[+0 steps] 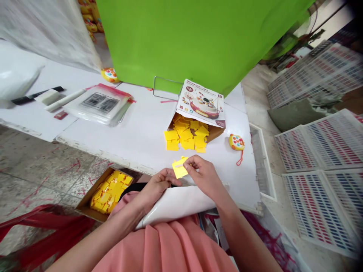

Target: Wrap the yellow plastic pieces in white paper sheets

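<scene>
At the left of the white counter (141,130), a stack of clear plastic bags (85,112) bearing a printed label (101,102) lay flat. Below the counter edge, an open cardboard box (98,215) on the floor held yellow pieces. A yellow toy with coloured dots (110,74) sat beside the green panel (176,41). The left hand (160,185) was at the counter edge, fingers curled, just beside the work; whether its grip touched anything could not be determined. A flat yellow piece (178,170) was above the counter's near edge, pinched between thumb and forefinger in the grip of the right hand (202,174). Behind it, loose yellow pieces (187,138) spilled from the mouth of a printed carton (202,102) lying on its side. Further right, a second dotted toy (236,142) with an orange loop (240,158) rested on the counter.
</scene>
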`<state>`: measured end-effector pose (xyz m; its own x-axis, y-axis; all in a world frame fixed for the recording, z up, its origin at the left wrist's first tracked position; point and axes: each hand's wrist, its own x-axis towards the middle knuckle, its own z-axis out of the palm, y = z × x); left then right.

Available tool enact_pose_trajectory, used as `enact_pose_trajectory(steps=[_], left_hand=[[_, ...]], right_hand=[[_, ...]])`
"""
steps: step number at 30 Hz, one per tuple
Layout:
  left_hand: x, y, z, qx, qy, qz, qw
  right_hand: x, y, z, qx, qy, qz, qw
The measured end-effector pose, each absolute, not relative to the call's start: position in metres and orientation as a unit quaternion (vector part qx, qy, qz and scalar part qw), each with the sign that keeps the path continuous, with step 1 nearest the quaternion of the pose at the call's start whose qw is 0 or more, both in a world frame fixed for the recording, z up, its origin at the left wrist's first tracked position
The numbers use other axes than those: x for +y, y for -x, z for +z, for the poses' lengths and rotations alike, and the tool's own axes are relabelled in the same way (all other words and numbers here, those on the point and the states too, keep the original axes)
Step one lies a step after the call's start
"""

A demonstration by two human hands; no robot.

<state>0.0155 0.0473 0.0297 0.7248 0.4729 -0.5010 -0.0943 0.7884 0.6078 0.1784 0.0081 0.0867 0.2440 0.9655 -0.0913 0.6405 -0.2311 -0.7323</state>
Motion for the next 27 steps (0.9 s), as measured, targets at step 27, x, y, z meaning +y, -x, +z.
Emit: enact_pose_trajectory(steps=[27], left_hand=[[0.045,-0.017,0.037,0.29,-0.239,0.179,0.909]], right_hand=[[0.006,-0.185,0.103,-0.588,0.725,0.314,0.171]])
